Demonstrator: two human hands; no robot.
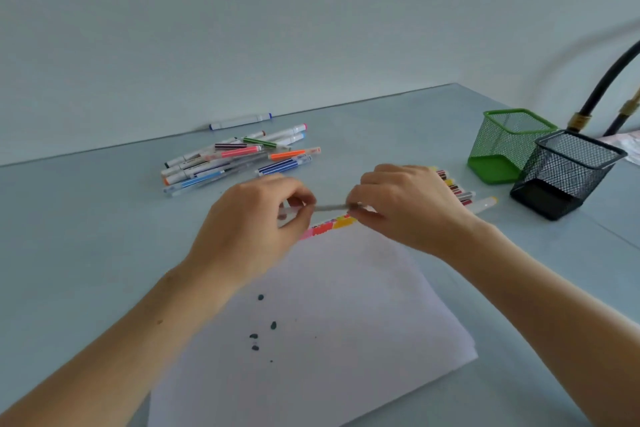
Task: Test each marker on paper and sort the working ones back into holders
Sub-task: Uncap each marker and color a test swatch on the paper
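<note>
Head view, held marker: a thin grey marker [330, 208] lies level between the two hands, above the far edge of the white paper sheet [311, 315]; it is blurred, so its cap cannot be made out.
Head view, left hand: the left hand [252, 218] pinches the marker's left end with curled fingers and thumb.
Head view, right hand: the right hand [405, 204] pinches the marker's right end, fingers curled round it.
Head view, paper: the sheet lies on the pale blue table [86, 236] under both forearms, with a few dark green dots [260, 297] near its middle and coloured scribbles [332, 222] at its far edge, just below the hands.
Head view, untested pile: a loose heap of coloured markers [239, 156] lies beyond the left hand, well apart from it; a single white marker with blue ends [240, 121] lies against the wall.
Head view, second group: a row of markers [457, 189] lies just behind the right hand, partly hidden by it.
Head view, holders: a green mesh pen holder [507, 146] and a black mesh pen holder [564, 173] stand touching, right of the hands.
</note>
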